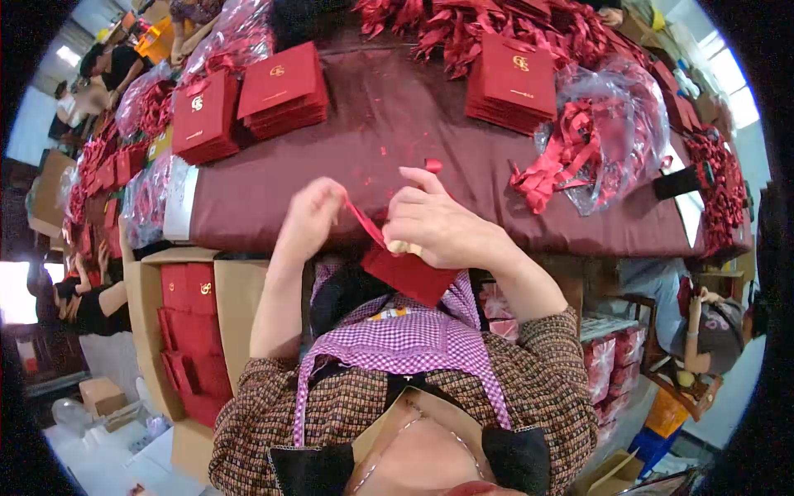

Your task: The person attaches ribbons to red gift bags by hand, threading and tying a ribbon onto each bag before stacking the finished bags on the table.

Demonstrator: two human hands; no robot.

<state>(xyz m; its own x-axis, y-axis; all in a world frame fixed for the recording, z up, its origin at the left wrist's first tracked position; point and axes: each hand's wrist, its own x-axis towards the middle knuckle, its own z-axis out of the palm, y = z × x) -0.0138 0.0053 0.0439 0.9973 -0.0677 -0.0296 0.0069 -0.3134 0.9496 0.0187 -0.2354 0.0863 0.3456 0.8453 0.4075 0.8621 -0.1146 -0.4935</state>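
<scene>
Over the table's front edge, a red bag (413, 277) hangs tilted above the lap, held at its top by my right hand (434, 221). That hand's fingers are curled at the bag, the index finger partly raised. A red ribbon (361, 219) runs from the bag up to my left hand (313, 217), whose fingers are pinched on its end. Slight blur softens the left hand. A small red ribbon piece (432, 165) lies on the table just beyond the right hand.
Stacks of red bags stand at the back left (284, 87) and back right (513, 83). Plastic-wrapped ribbons (604, 136) lie to the right. An open carton (194, 331) of red items is at the lower left. Other people sit at both sides.
</scene>
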